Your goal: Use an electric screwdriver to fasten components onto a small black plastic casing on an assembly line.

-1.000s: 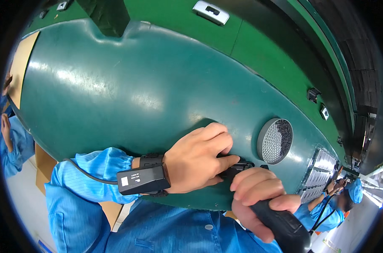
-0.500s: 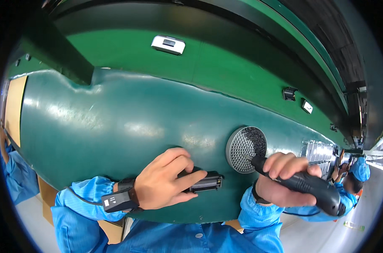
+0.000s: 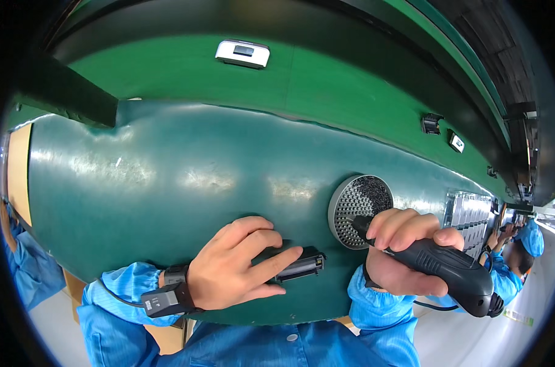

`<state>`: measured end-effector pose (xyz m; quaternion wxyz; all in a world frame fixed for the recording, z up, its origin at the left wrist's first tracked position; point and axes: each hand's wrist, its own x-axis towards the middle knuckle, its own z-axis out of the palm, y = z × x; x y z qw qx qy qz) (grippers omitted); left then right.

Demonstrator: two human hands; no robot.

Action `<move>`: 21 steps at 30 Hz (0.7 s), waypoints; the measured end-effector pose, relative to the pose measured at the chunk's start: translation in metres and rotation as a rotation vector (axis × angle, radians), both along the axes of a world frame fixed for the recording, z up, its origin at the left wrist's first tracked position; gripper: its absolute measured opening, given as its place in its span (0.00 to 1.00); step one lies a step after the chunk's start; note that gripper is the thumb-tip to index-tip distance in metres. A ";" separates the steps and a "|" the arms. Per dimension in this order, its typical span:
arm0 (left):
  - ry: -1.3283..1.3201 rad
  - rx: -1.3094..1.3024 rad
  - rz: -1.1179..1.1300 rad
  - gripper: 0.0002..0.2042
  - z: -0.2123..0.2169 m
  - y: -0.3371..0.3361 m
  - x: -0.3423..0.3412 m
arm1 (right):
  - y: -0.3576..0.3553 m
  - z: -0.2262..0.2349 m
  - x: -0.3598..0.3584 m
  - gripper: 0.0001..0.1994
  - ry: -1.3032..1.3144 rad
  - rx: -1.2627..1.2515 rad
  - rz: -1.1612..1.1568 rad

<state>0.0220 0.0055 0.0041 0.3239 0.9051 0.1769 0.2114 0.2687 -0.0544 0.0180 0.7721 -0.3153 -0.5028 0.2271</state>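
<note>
My left hand (image 3: 231, 263) is curled over a black plastic housing (image 3: 307, 264) near the table's front edge, its fingers and thumb around it. The housing's right end, with an open hollow, sticks out past my fingers; the rest is hidden. My right hand (image 3: 406, 254) is wrapped around a black electric screwdriver (image 3: 452, 266). The screwdriver points left and its nose is over a round grey dish (image 3: 333, 217) with a dimpled floor. Small dark screws (image 3: 375, 194) are heaped along the dish's far right side. Whether the bit carries a screw is too small to tell.
A white-and-black device (image 3: 243, 54) lies on the green ledge behind the table. Further right there stand a black housing (image 3: 432, 123) and a small white device (image 3: 456, 142). Clear plastic trays (image 3: 469, 211) lie at the right. Co-workers (image 3: 522, 251) are at both sides.
The screwdriver's nose has shifted slightly left over the dish, and the tool's rear end has swung a little right. My left hand keeps its place on the housing. The whole view has moved slightly.
</note>
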 end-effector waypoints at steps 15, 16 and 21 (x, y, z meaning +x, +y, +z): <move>-0.071 -0.050 0.118 0.26 -0.001 -0.007 -0.060 | -0.004 0.012 -0.068 0.34 -0.067 0.028 -0.057; -0.091 -0.039 0.077 0.25 -0.006 -0.008 -0.064 | -0.013 0.017 -0.072 0.33 -0.028 0.056 -0.108; -0.170 -0.075 0.025 0.22 -0.029 -0.016 -0.093 | -0.048 0.026 -0.142 0.31 -0.040 0.037 0.198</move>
